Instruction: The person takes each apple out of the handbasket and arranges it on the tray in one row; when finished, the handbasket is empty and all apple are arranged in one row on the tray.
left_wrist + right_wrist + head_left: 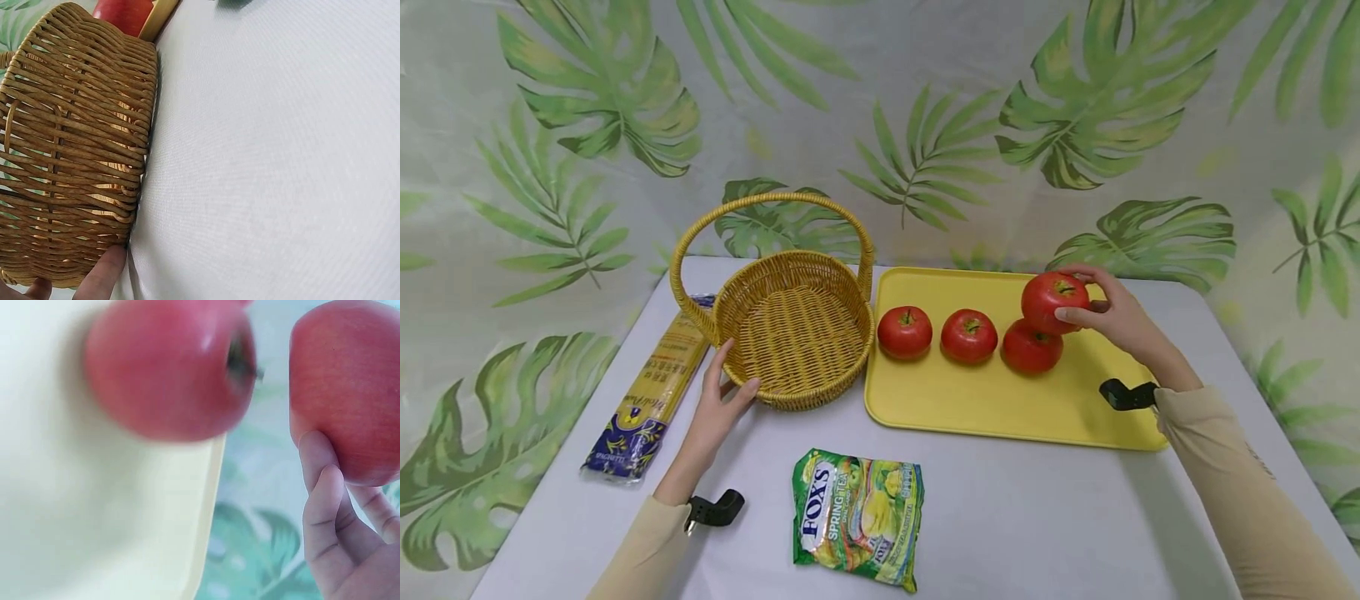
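My right hand (1112, 312) grips a red apple (1051, 300) between thumb and fingers, above the yellow tray (955, 404). In the right wrist view, that apple (350, 387) is held clear of another apple (169, 369) resting on the tray. Three apples sit in a row on the tray: a left one (905, 332), a middle one (969, 336) and a right one (1032, 348), partly covered by the held apple. My left hand (715, 408) touches the near left side of the wicker basket (797, 342) with its fingers spread. The left wrist view has a fingertip against the basket's lower wall (75, 144).
A long packet of noodles (651, 383) lies left of the basket, partly beneath its handle (775, 198). At the front of the white table (1007, 517) is a green bag of Fox's sweets (857, 517). A leaf-patterned cloth (925, 150) hangs behind.
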`<state>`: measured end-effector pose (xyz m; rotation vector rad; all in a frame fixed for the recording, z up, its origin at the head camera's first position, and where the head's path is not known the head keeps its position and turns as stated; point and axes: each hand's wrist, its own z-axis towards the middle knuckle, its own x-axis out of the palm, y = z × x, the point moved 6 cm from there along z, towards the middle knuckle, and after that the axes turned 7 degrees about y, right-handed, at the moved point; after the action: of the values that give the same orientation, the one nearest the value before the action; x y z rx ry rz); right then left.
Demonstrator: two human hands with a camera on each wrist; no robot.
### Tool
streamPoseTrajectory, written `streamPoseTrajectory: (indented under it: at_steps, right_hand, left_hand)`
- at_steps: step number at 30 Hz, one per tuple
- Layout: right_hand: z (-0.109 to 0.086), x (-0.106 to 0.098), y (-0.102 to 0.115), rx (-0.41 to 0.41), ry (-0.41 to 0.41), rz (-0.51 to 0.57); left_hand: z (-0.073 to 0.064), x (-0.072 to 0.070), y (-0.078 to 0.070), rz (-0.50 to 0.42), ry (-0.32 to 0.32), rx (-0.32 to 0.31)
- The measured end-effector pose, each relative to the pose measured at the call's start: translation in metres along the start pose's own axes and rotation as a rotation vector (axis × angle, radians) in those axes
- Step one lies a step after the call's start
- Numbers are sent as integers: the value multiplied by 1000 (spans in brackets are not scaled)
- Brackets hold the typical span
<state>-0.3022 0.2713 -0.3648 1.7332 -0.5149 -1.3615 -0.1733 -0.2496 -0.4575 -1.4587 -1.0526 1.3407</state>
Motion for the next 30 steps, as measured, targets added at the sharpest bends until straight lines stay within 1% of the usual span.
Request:
streamPoseTrajectory:
  at_steps: [5,9,13,16,19,22,28,30]
  right_hand:
    - [-17,-18,-22,41,-46,-16]
    - [-27,-28,-44,68,-63,-38]
    - [-35,-27,-65,115,-48,-102]
    - [-40,-23,-76,139,-32,-166]
    - [-45,-22,-82,139,-34,-202]
    - [-51,-24,-87,145,-44,-210]
    - [-57,-24,-94,141,-18,-182]
    - [-58,-23,-94,138,-25,-169]
  left_hand:
    - [-1,0,-1,2,4,0]
    - [-1,0,-1,9,3,-5]
    - [0,-1,1,12,2,-18]
    - [0,-1,3,8,3,-19]
    - [0,-1,4,2,6,-17]
    - [0,0,3,-4,8,-13]
    - [-1,2,0,-10,5,-12]
    - [-1,2,-1,-10,9,-8]
